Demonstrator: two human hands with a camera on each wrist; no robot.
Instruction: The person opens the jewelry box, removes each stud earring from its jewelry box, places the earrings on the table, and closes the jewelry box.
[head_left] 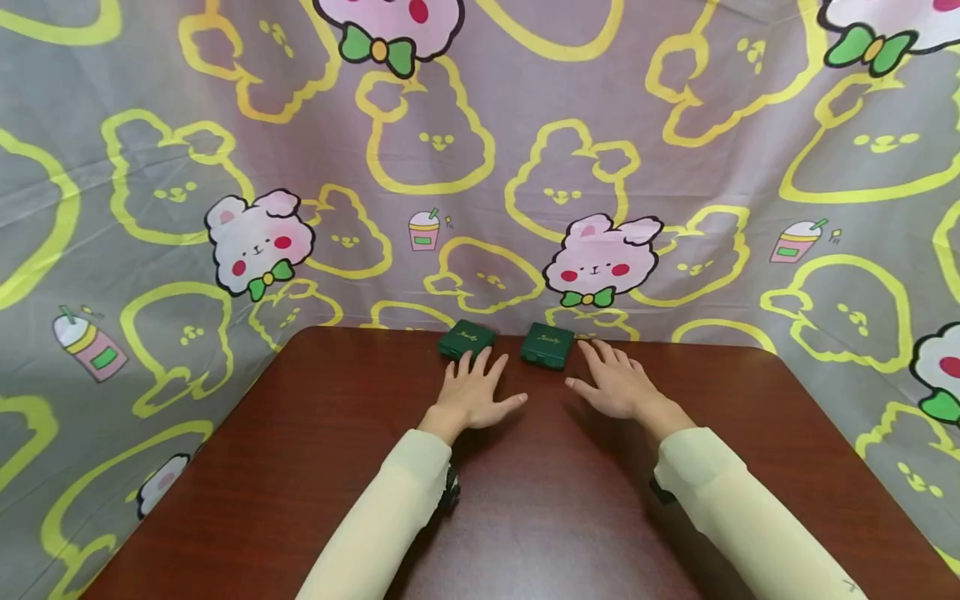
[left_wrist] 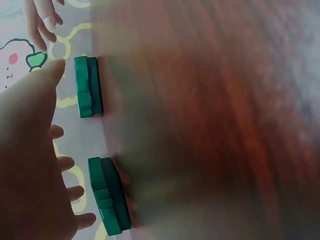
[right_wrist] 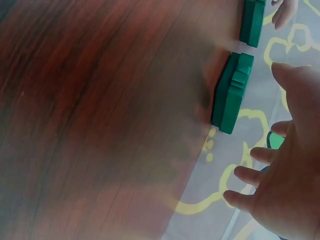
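Two small dark green boxes with gold lettering on their lids lie side by side at the far edge of the table, both closed. My left hand [head_left: 474,395] is spread in front of the left green box [head_left: 467,339], its fingertips nearest that box's front. Beside the right green box [head_left: 547,346], to its right, my right hand [head_left: 617,385] hovers with fingers extended. Nothing is held in either hand. In the left wrist view both the left box [left_wrist: 109,196] and the right box [left_wrist: 88,87] stand apart from the fingers. The right wrist view shows the right box [right_wrist: 233,93] clear of the fingertips.
The boxes and hands are over a dark brown wooden table [head_left: 540,500]. Behind and around it hangs a grey curtain [head_left: 495,208] printed with yellow outlines and cartoon rabbits, close to the table's back edge.
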